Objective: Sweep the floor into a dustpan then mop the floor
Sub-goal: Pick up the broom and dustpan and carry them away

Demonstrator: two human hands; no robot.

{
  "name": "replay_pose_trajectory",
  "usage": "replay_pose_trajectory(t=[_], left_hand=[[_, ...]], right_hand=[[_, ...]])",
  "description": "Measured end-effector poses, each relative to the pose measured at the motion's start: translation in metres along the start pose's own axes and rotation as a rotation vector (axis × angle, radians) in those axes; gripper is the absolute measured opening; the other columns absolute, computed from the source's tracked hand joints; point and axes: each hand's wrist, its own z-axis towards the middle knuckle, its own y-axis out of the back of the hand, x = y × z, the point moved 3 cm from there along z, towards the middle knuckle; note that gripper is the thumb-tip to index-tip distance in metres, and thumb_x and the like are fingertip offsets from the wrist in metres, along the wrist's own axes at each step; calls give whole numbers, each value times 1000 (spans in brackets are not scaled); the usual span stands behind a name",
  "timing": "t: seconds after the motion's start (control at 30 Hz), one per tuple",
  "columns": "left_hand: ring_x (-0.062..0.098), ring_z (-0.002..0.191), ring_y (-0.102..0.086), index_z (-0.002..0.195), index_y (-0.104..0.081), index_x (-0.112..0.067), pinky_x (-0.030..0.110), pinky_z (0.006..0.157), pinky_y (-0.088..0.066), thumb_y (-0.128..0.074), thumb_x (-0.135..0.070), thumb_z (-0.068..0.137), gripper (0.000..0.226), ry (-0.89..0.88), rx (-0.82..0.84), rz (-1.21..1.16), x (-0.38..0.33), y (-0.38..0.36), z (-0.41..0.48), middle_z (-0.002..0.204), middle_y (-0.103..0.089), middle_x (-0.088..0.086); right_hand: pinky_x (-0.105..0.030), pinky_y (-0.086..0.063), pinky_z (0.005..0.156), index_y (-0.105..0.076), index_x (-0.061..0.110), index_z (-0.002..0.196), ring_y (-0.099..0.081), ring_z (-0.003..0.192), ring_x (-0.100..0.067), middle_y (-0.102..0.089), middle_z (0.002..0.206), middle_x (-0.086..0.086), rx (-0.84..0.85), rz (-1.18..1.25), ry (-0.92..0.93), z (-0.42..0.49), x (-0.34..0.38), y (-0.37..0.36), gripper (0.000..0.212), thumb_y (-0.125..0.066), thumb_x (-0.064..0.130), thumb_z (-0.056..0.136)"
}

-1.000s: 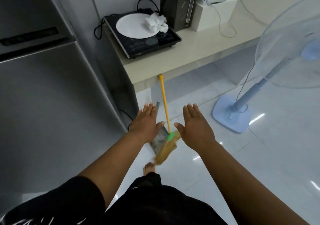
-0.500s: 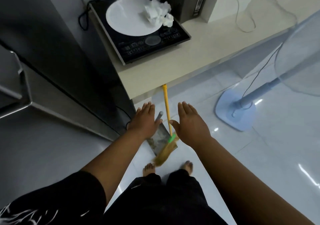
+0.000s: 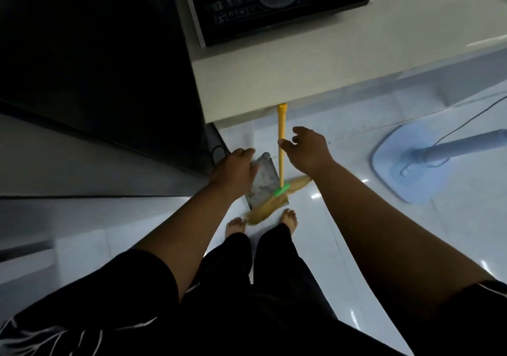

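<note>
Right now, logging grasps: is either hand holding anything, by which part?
Nothing clearly yet. The left hand covers the grey handle of the metal dustpan, grip unclear; the right hand is open, thumb beside the yellow handle of the straw broom.

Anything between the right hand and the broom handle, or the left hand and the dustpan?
Nothing visible. Right hand sits beside the broom handle, thumb at it, not gripping yet. Left hand is at the dustpan's handle.

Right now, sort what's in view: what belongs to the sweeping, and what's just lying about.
For the job: broom, dustpan, floor.
Lying about: induction cooker, counter, standing fan.
</note>
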Motion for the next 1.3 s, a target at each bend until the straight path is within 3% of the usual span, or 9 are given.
replay_pose_trajectory(t=[0.1,0.2,0.27,0.37,0.53,0.7,0.9,1.1,1.3], left_hand=[[29,128,-47,145,-40,-14,39,103,-44,-53,-32,98,53,11,29,-75,-1,-14,20,141,-47,12],[26,136,-40,149,-33,-15,37,109,-39,-57,-31,96,60,10,79,-180,-6,-30,39,151,-37,8],[23,133,-45,148,-35,-16,33,107,-40,-59,-30,95,59,22,112,-219,-10,-43,51,148,-42,6],[24,119,-54,138,-48,-16,33,98,-44,-58,-31,95,46,57,142,-216,-13,-60,61,132,-55,7],[24,105,-60,118,-61,-15,24,82,-42,-61,-23,92,28,97,74,-276,-19,-77,70,113,-65,6],[22,125,-53,131,-56,-17,15,92,-38,-61,-15,93,38,232,165,-401,-18,-92,75,137,-57,2],[27,122,-54,133,-54,-17,35,101,-46,-59,-21,96,37,272,116,-431,-26,-88,69,134,-58,8],[27,107,-62,121,-56,-14,41,91,-52,-61,-25,94,29,174,54,-440,-45,-68,50,114,-66,9],[25,103,-63,114,-61,-22,40,87,-54,-65,-31,91,25,6,58,-378,-95,-28,44,110,-68,4]], right_hand=[[-28,-34,106,-46,12,139,-49,127,-21,-55,136,-7,26,76,-47,32,-6,-7,64,-58,49,88],[-28,-41,98,-53,13,131,-55,116,-21,-58,129,-4,39,224,-80,59,-1,-13,59,-62,47,84],[-27,-42,82,-64,13,106,-59,95,-23,-66,104,-6,62,228,-60,75,2,-18,37,-61,43,86],[-27,-36,69,-54,14,79,-53,78,-23,-56,76,-2,91,175,-33,88,3,-26,25,-54,37,90],[-25,-32,67,-54,10,85,-51,74,-20,-61,82,-4,32,50,55,80,-12,-34,20,-49,28,92],[-26,-44,75,-63,9,98,-63,88,-22,-70,94,-6,11,39,137,56,-42,-33,19,-59,26,89],[-35,-51,85,-63,7,104,-65,92,-24,-70,99,-9,20,55,183,33,-71,-27,18,-61,18,90],[-37,-53,77,-63,5,101,-66,85,-27,-70,93,-11,-113,99,261,2,-76,11,17,-62,17,90],[-40,-52,72,-59,7,98,-64,82,-27,-69,91,-10,-227,105,270,-38,-82,62,16,-60,21,91]])
